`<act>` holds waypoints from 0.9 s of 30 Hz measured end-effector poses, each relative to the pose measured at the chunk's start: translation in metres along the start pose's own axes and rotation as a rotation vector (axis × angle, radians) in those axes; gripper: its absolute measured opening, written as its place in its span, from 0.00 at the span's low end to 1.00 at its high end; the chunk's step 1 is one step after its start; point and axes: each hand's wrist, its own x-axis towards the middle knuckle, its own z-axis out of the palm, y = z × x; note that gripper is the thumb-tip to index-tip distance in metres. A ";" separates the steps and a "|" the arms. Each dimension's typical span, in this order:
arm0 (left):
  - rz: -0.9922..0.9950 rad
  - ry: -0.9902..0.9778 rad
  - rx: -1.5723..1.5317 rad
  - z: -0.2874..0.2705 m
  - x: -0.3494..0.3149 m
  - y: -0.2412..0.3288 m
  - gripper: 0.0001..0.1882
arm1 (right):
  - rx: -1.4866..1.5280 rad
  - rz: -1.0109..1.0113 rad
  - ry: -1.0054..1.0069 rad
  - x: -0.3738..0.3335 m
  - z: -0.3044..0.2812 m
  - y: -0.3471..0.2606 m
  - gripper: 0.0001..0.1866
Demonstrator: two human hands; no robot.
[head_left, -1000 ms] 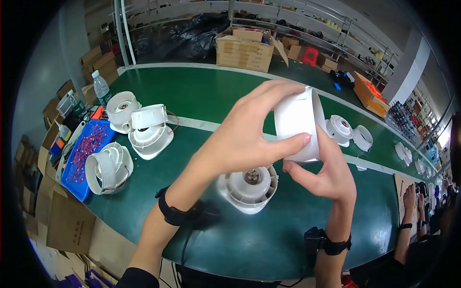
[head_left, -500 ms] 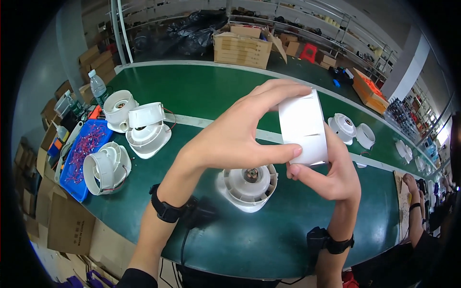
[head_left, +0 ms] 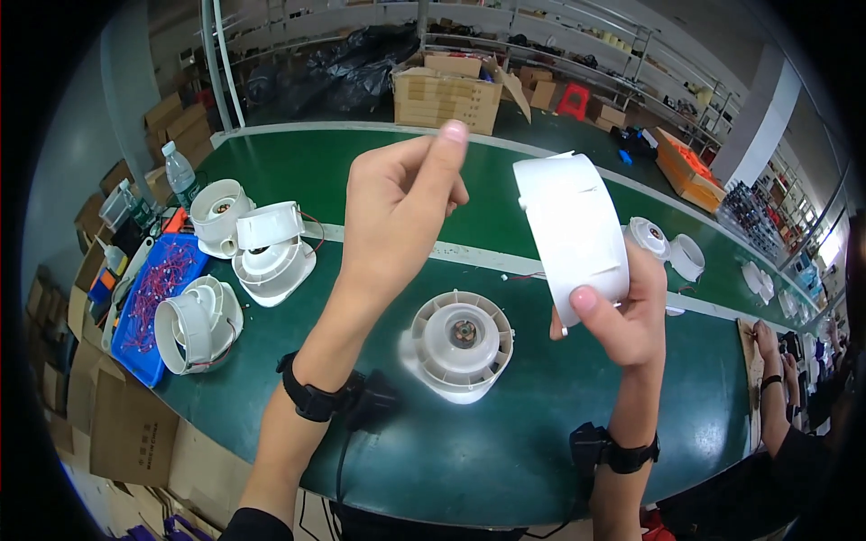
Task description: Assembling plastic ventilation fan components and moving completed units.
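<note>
In my right hand (head_left: 622,316) is a white plastic ring-shaped housing (head_left: 582,225), tilted, its broad outer wall facing me. The thumb presses on its lower edge and the fingers wrap behind it. My left hand (head_left: 392,212) is raised to the left of the ring, apart from it. Its fingers are curled, the thumb points up, and nothing shows in it. Below, on the table, sits a round white fan housing (head_left: 462,338) with radial ribs and a metal-coloured centre. A short red wire with a small white connector (head_left: 504,277) shows left of the ring; its other end is hidden.
Several white fan housings (head_left: 273,266) stand on the green table (head_left: 361,469) at left, beside a blue tray (head_left: 149,361) of red wires and a water bottle (head_left: 180,176). More white parts (head_left: 687,257) lie at right. A co-worker's hand (head_left: 767,343) is at far right.
My left hand has let go of the white ring and moved left, its fingers curling. The right hand keeps the ring, now tilted more, and the fan housing below is fully uncovered.
</note>
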 end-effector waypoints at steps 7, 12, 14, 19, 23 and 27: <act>0.203 -0.225 -0.302 0.019 -0.007 -0.005 0.30 | -0.168 -0.348 -0.035 0.008 0.004 -0.002 0.18; 0.139 -0.389 -0.246 0.007 0.000 -0.001 0.28 | -0.181 -0.425 -0.127 0.010 0.015 -0.003 0.15; -0.075 -0.359 -0.261 0.001 -0.001 0.004 0.27 | -0.207 -0.427 -0.155 0.012 0.017 -0.003 0.14; 0.183 -0.323 -0.285 0.012 -0.003 -0.006 0.21 | -0.221 -0.467 -0.150 0.012 0.014 0.003 0.14; 0.226 -0.299 -0.275 0.009 -0.003 0.001 0.18 | -0.216 -0.460 -0.131 0.011 0.012 0.003 0.14; 0.176 -0.331 -0.267 0.004 0.002 -0.002 0.17 | -0.295 -0.425 -0.217 0.010 0.007 0.000 0.13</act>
